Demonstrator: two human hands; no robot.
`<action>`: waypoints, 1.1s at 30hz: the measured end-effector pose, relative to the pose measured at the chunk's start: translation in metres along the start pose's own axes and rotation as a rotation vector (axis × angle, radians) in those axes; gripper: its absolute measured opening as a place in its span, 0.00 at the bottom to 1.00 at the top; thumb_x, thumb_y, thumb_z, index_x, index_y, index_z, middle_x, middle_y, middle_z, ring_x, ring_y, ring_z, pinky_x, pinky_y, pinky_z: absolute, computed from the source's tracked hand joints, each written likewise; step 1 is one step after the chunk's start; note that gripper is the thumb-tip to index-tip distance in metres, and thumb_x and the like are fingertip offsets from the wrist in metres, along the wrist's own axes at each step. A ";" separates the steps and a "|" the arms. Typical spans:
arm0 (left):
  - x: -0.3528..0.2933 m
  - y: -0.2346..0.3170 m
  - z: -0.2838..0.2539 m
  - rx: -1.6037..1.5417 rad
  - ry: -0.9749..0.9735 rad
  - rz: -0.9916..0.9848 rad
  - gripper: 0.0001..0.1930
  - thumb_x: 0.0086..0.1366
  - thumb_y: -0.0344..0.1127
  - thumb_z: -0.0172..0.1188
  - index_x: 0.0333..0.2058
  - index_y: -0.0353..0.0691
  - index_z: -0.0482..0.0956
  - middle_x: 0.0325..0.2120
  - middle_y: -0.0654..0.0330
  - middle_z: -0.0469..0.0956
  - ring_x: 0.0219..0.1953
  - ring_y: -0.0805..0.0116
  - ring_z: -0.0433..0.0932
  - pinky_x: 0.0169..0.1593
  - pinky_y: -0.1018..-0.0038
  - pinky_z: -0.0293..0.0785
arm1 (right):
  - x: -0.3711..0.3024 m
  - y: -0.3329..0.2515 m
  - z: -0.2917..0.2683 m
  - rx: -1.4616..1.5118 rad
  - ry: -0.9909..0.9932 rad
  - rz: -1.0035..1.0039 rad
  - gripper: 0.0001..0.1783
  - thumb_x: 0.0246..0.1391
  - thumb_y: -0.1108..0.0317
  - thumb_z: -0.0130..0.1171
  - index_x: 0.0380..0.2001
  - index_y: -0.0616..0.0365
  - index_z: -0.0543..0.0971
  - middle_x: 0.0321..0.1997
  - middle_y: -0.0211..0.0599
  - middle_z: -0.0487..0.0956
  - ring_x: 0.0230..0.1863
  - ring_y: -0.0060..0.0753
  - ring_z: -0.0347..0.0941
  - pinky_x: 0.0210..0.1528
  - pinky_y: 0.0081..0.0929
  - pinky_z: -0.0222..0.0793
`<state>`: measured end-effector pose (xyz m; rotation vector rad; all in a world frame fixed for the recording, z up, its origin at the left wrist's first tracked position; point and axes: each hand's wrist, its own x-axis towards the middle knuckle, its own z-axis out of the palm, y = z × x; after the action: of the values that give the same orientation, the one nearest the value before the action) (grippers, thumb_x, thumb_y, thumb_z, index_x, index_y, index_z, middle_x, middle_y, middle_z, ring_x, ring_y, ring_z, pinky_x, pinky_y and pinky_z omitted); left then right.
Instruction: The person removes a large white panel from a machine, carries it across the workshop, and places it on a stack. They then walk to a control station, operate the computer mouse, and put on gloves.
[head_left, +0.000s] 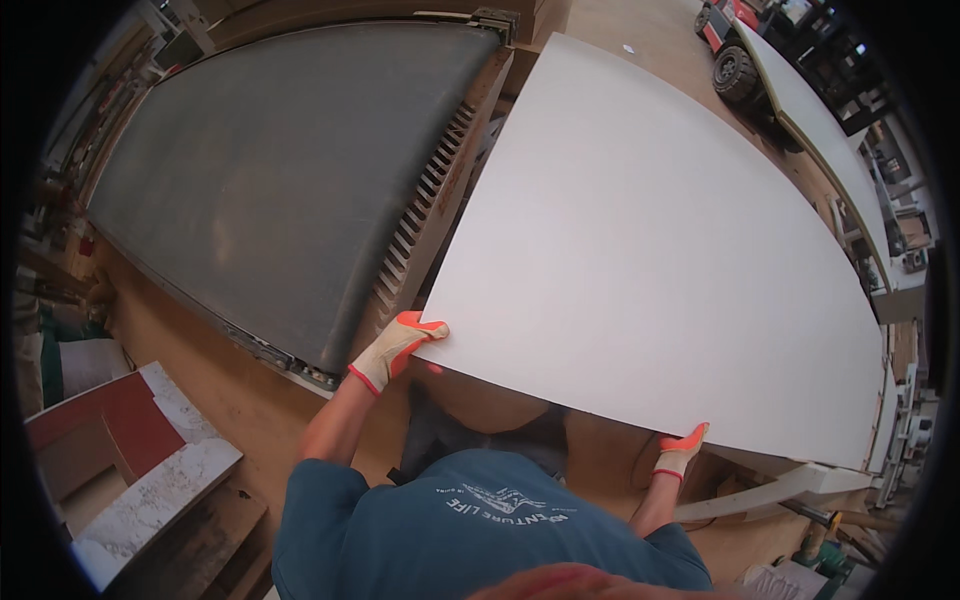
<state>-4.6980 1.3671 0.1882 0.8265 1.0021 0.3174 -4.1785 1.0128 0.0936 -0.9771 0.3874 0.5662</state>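
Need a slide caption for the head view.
Gloved left hand and right hand grip the near edge of a white board beside a grey machine bed.

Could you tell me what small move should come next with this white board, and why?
Probably slide the board left toward the grey bed. The left hand grips its near corner and the right hand its near edge, so it is held at both ends, and its left edge already lies beside the bed's toothed rim.
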 end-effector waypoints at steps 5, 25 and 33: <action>-0.066 0.024 -0.134 -0.044 0.060 0.006 0.20 0.66 0.40 0.68 0.48 0.29 0.79 0.36 0.54 0.82 0.34 0.66 0.83 0.28 0.71 0.84 | -0.109 0.092 0.041 -0.015 -0.132 0.165 0.31 0.72 0.40 0.46 0.68 0.44 0.73 0.71 0.28 0.74 0.70 0.45 0.68 0.70 0.53 0.67; -0.165 -0.003 -0.385 0.114 1.137 0.481 0.21 0.75 0.45 0.63 0.55 0.34 0.81 0.44 0.56 0.85 0.45 0.69 0.85 0.49 0.71 0.82 | -0.371 0.485 0.139 -0.188 -0.695 1.456 0.19 0.75 0.54 0.51 0.61 0.52 0.73 0.78 0.46 0.64 0.78 0.55 0.57 0.77 0.57 0.56; -0.124 -0.086 -0.119 0.256 -0.202 -0.368 0.22 0.74 0.50 0.60 0.50 0.35 0.85 0.42 0.51 0.87 0.40 0.66 0.86 0.48 0.69 0.82 | -0.186 0.223 0.005 -0.057 -0.521 0.939 0.39 0.68 0.46 0.59 0.73 0.57 0.65 0.75 0.49 0.67 0.77 0.54 0.59 0.81 0.55 0.51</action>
<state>-4.8742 1.2922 0.1684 0.8652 0.9930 -0.2102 -4.4614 1.0627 0.0500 -0.6199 0.3445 1.6478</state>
